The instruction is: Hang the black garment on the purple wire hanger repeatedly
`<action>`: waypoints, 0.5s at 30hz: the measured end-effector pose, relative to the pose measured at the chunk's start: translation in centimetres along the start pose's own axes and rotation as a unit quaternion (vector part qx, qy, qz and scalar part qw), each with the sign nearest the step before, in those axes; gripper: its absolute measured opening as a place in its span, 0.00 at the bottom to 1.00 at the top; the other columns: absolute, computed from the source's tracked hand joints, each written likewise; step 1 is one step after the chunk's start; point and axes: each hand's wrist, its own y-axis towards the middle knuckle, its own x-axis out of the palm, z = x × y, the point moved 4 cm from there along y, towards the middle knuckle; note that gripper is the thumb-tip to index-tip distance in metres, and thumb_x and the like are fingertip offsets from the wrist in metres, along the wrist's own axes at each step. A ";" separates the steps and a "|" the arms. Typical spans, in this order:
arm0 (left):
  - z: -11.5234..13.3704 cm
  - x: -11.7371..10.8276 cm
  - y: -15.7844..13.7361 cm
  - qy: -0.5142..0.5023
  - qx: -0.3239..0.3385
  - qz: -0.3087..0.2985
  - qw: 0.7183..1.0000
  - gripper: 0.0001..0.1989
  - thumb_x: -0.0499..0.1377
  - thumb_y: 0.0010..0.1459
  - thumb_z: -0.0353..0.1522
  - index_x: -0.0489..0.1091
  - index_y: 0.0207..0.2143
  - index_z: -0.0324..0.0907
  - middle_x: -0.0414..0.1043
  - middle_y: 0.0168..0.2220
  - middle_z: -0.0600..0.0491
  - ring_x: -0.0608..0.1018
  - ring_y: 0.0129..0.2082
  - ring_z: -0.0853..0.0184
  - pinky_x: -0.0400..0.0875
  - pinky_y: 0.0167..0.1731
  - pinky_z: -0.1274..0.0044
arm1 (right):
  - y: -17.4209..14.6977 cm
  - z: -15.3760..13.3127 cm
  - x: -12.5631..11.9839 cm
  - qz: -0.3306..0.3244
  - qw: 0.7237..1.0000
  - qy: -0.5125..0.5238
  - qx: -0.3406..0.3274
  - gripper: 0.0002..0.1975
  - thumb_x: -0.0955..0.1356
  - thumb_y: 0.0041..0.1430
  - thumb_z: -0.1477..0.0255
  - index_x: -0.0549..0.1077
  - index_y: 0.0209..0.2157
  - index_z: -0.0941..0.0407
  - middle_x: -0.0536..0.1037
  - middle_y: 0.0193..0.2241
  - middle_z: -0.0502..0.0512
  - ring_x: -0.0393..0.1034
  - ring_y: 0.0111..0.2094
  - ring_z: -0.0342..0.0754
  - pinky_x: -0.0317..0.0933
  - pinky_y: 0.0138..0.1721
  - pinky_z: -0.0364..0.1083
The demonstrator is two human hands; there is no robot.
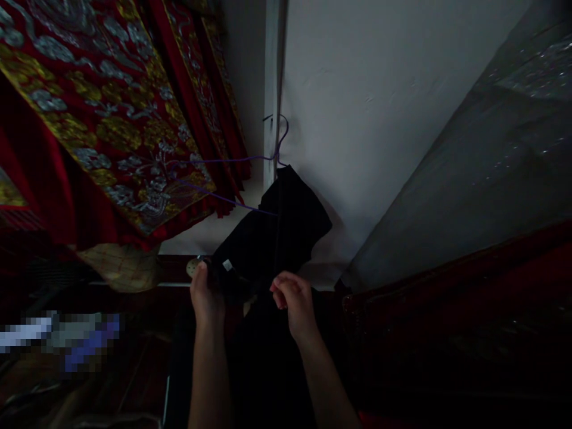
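A black garment (295,220) hangs from one side of a thin purple wire hanger (227,159), whose hook is caught at a narrow pale upright strip on the wall. The hanger's other arm sticks out bare to the left. My left hand (208,295) is closed on the garment's left edge, near a small white label (227,264) inside it. My right hand (292,298) has its fingers curled in a pinch at the lower front of the garment. In the dim light the cloth between its fingertips is hard to make out.
Red embroidered cloth (147,119) with gold and silver patterns hangs at upper left, close to the hanger. Translucent plastic sheeting (482,167) slopes down the right side above a dark red edge (469,268). A checked cloth bundle (120,267) sits at left.
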 end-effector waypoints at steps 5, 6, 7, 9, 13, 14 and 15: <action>1.9 2.6 -2.7 -0.014 -0.008 -0.069 0.997 0.11 0.67 0.55 0.39 0.74 0.35 0.41 0.72 0.32 0.56 0.74 0.32 0.71 0.69 0.34 0.82 | 1.3 2.4 -2.3 0.040 0.998 -0.032 0.032 0.12 0.68 0.45 0.63 0.69 0.16 0.56 0.61 0.11 0.44 0.49 0.13 0.37 0.41 0.17 0.40; 2.1 3.2 -3.2 -0.016 -0.005 -0.086 0.996 0.12 0.68 0.54 0.39 0.74 0.34 0.41 0.71 0.32 0.56 0.73 0.32 0.71 0.69 0.34 0.82 | 1.6 3.3 -3.1 0.073 0.996 -0.033 0.033 0.13 0.68 0.45 0.62 0.68 0.17 0.56 0.60 0.10 0.43 0.49 0.13 0.37 0.40 0.17 0.40; 2.2 3.8 -3.6 -0.019 -0.007 -0.103 0.994 0.12 0.69 0.53 0.40 0.75 0.34 0.41 0.71 0.32 0.56 0.73 0.32 0.71 0.69 0.35 0.82 | 1.8 4.3 -3.9 0.110 0.993 -0.032 0.032 0.14 0.67 0.45 0.60 0.68 0.17 0.55 0.58 0.10 0.43 0.48 0.13 0.37 0.41 0.17 0.41; 1.8 4.9 -4.4 -0.023 -0.020 -0.133 0.991 0.13 0.70 0.52 0.40 0.75 0.33 0.41 0.71 0.31 0.56 0.73 0.32 0.71 0.69 0.35 0.82 | 2.3 6.2 -5.4 0.170 0.984 -0.030 0.031 0.16 0.66 0.46 0.58 0.68 0.17 0.55 0.58 0.10 0.43 0.49 0.13 0.38 0.41 0.18 0.41; 0.3 6.1 -5.8 -0.030 -0.044 -0.171 0.984 0.12 0.70 0.54 0.41 0.76 0.33 0.42 0.72 0.32 0.55 0.74 0.33 0.70 0.70 0.37 0.81 | 2.6 8.0 -6.4 0.189 0.980 -0.049 0.025 0.17 0.71 0.44 0.57 0.67 0.17 0.55 0.64 0.14 0.46 0.56 0.17 0.41 0.49 0.21 0.42; 0.1 6.2 -6.1 -0.028 -0.042 -0.180 0.982 0.12 0.69 0.54 0.41 0.76 0.33 0.42 0.73 0.33 0.54 0.75 0.34 0.70 0.70 0.38 0.80 | 2.5 7.8 -6.1 0.184 0.981 -0.059 0.010 0.18 0.72 0.45 0.56 0.67 0.18 0.55 0.67 0.16 0.47 0.59 0.20 0.42 0.53 0.23 0.42; -0.1 6.4 -6.4 -0.022 -0.039 -0.187 0.981 0.12 0.69 0.55 0.41 0.77 0.34 0.42 0.74 0.33 0.54 0.75 0.35 0.70 0.70 0.40 0.80 | 2.4 7.3 -5.7 0.169 0.983 -0.068 -0.011 0.18 0.72 0.48 0.55 0.68 0.19 0.55 0.69 0.18 0.48 0.62 0.23 0.44 0.57 0.26 0.43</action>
